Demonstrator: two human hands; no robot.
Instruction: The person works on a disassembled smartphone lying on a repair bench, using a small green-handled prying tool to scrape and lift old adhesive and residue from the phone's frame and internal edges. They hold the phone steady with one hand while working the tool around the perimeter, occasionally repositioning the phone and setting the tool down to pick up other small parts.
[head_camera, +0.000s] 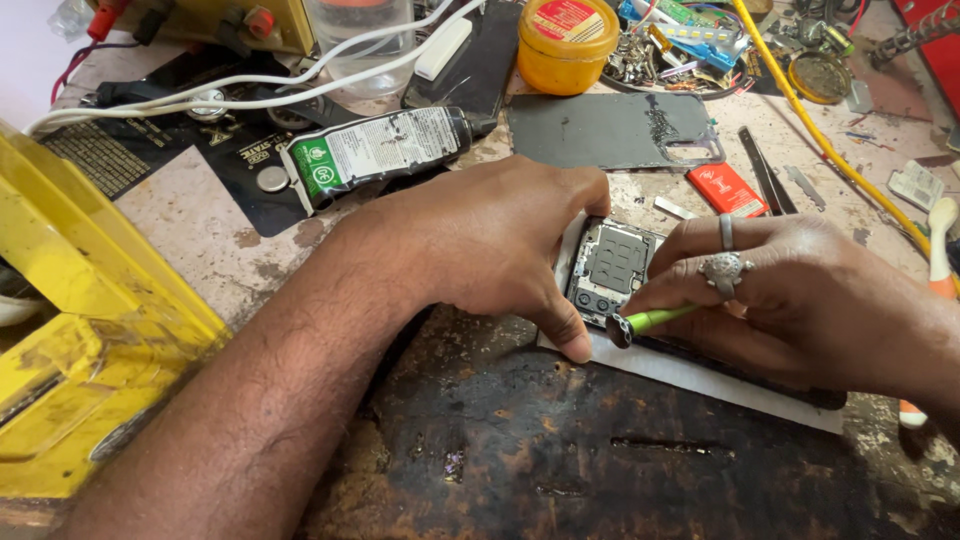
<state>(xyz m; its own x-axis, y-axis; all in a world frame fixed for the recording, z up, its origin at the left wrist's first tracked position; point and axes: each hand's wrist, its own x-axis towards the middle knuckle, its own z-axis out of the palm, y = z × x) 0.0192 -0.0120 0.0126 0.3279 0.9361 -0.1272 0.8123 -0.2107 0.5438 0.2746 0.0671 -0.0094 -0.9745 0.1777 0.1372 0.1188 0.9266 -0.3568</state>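
Observation:
An opened phone (612, 268) with its back removed lies on a white sheet (700, 378) on the worn workbench. My left hand (495, 245) presses on the phone's left edge, thumb at its lower corner. My right hand (790, 300), wearing two rings, grips a green-handled screwdriver (650, 320). The tool's dark end lies over the phone's lower edge. Most of the phone's right part is hidden under my right hand.
A grey phone back cover (610, 130) lies behind the phone. A squeezed glue tube (380, 150), a yellow round tub (567, 42), a red small packet (727, 190), tweezers (765, 175) and white cables (250, 95) crowd the back. A yellow box (90, 330) stands at the left.

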